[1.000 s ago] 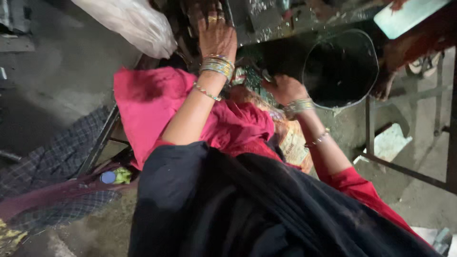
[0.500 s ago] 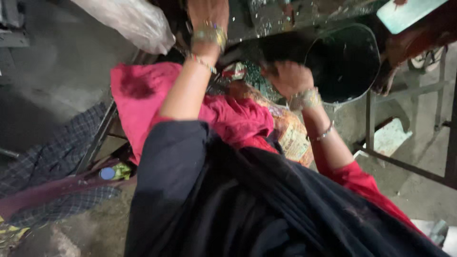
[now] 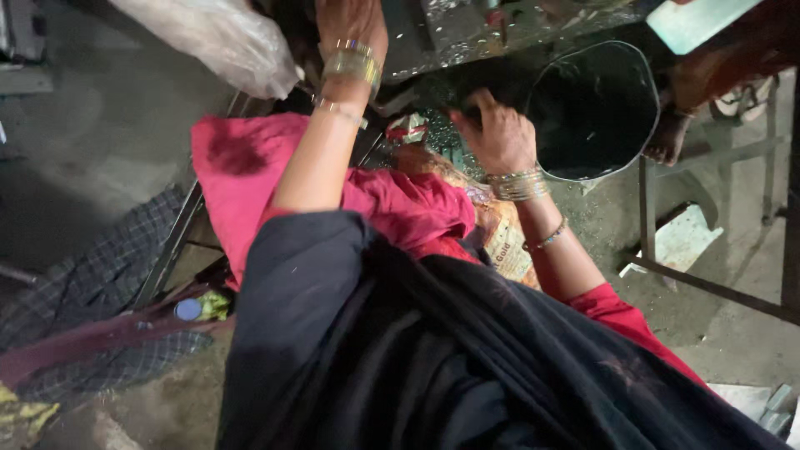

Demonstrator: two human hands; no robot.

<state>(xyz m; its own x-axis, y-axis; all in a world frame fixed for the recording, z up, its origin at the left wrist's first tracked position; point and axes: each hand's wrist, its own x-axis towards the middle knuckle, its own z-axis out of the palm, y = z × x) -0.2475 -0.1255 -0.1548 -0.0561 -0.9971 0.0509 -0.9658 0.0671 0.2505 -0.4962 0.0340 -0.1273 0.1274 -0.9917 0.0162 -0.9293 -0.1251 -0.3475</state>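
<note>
My left hand (image 3: 350,21) reaches up to the top edge of the view, wrist ringed with gold bangles, over a wet shiny metal surface (image 3: 467,33). Its fingers are cut off by the frame. My right hand (image 3: 496,133), also bangled, is held knuckles up with fingers curled down into a dark gap just left of a black bucket (image 3: 592,108). What lies under those fingers is hidden. A pink cloth (image 3: 242,175) covers my lap beneath both arms, and a black cloth (image 3: 417,358) drapes over it nearer to me.
A clear plastic bag (image 3: 217,37) hangs at the upper left. A printed sack (image 3: 504,237) lies under my right forearm. A metal frame (image 3: 708,283) stands on the concrete floor at right. Checked fabric (image 3: 92,283) and a small blue-capped bottle (image 3: 190,308) lie at left.
My left hand has stretched farther up, its fingers now out of view. My right hand has lifted from my lap toward the bucket's left side.
</note>
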